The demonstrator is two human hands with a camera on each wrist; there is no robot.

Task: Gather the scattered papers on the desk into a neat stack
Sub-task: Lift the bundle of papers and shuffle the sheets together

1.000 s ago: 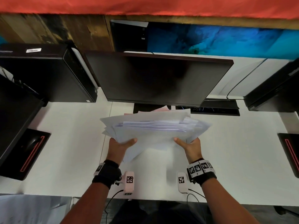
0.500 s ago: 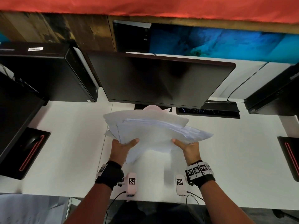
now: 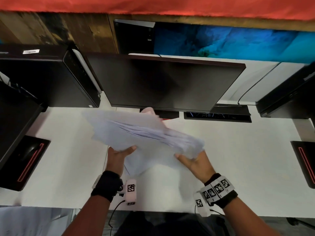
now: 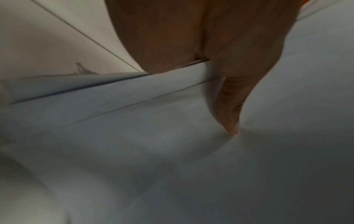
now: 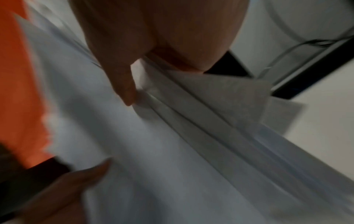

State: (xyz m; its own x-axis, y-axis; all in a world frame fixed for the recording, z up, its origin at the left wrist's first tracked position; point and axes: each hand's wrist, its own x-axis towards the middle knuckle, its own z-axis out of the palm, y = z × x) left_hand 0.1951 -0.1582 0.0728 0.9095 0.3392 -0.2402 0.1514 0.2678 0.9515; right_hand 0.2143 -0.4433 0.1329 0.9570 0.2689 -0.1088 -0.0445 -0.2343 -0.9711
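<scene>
I have the papers (image 3: 136, 133) up off the desk (image 3: 238, 159), held in the air in front of the monitor (image 3: 162, 82), over the middle of the desk between its near and far edges. My left hand (image 3: 119, 157) pinches the near left part of the bundle, thumb on top and fingers underneath, as the left wrist view shows. My right hand (image 3: 196, 162) grips the near right end the same way, thumb pressed on the top sheet. The bundle tilts, its left end higher than its right. The sheets are fanned and uneven, with corners sticking out at the far side and a loose sheet sagging below.

I judge the gathering done and the squaring in hand. Next I should stand the bundle on edge on the desk, loosen my grip a little, and tap it so the sheets drop level, then turn it and tap the other edge. The sagging sheet could slip free if I loosen too much.
</scene>
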